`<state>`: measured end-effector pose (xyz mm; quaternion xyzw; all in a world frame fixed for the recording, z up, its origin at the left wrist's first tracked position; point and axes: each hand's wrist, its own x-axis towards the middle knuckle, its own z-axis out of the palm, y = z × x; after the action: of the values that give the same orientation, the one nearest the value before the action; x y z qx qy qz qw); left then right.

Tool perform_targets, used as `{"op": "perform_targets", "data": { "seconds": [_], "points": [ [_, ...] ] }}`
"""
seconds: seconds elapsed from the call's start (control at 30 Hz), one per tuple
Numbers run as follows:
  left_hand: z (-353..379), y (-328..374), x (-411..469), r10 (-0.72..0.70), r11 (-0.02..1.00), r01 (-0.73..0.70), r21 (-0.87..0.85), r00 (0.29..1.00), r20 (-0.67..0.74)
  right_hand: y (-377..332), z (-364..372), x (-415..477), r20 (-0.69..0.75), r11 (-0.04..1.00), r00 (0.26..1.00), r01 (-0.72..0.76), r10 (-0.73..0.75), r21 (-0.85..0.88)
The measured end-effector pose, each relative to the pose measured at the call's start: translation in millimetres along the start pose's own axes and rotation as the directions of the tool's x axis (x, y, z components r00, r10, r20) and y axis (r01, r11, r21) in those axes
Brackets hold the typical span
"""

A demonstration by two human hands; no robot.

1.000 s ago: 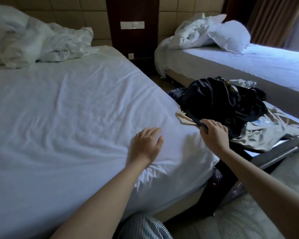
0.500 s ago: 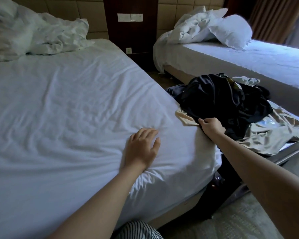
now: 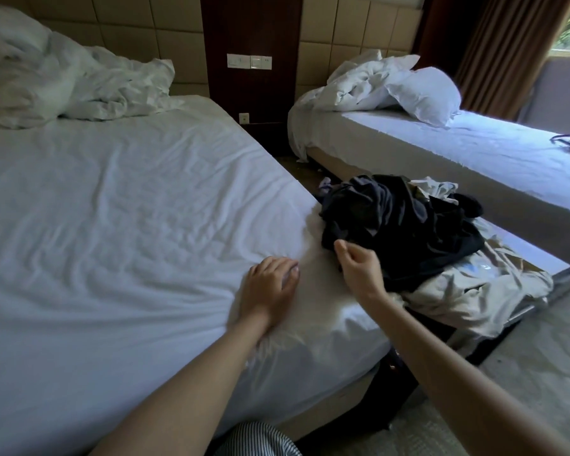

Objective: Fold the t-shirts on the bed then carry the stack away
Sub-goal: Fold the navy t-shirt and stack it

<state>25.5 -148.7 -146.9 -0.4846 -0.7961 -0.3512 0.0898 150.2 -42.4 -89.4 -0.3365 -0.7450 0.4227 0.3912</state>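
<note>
Resting spread on the bed (image 3: 129, 209) near its right edge, the left hand (image 3: 270, 284) is lying flat; the right hand (image 3: 359, 271) is pinching the dark clothes pile (image 3: 402, 225) heaped just right of the bed.

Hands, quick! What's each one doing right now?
Left hand: open, resting flat on the white bed sheet.
Right hand: fingers curled, pinching the edge of the dark garment.

Hotel room: twin beds (image 3: 112, 209), padded headboard (image 3: 165, 37)
</note>
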Motion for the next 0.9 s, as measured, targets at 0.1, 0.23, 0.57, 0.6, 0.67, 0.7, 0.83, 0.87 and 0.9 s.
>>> {"op": "perform_targets", "data": {
  "seconds": [0.1,0.23,0.57,0.6,0.67,0.7,0.83,0.87,0.9],
  "points": [
    [-7,7,5,-0.096,0.992,0.098,-0.079,0.995,0.024,15,6,-22,0.248,0.920,0.968,0.063,0.038,-0.386],
    [-10,34,42,-0.263,0.904,0.292,-0.313,0.956,0.133,32,-1,-32,0.286,0.691,0.955,0.157,0.074,-0.706],
    [54,103,133,-0.029,0.999,0.048,-0.026,0.868,0.495,54,17,-28,0.115,0.650,0.988,0.020,0.105,-0.760],
    [60,102,136,-0.027,0.999,0.010,0.035,0.857,0.515,55,18,-28,0.108,0.644,0.990,0.024,0.090,-0.765],
    [68,97,141,0.007,0.994,-0.056,0.091,0.885,0.465,58,19,-29,0.097,0.656,0.993,0.025,0.073,-0.755],
    [70,95,142,0.032,0.997,-0.057,0.050,0.917,0.399,59,20,-29,0.091,0.672,0.993,0.019,0.072,-0.740],
    [53,83,141,-0.043,0.985,0.069,-0.156,0.986,0.161,62,20,-29,0.089,0.726,0.995,0.023,0.053,-0.688],
    [43,77,139,-0.102,0.977,0.125,-0.172,0.985,0.138,62,19,-28,0.089,0.732,0.995,0.025,0.049,-0.681],
    [32,68,134,-0.172,0.963,0.192,-0.190,0.978,0.116,61,19,-29,0.092,0.733,0.995,0.026,0.050,-0.680]
  ]
}}
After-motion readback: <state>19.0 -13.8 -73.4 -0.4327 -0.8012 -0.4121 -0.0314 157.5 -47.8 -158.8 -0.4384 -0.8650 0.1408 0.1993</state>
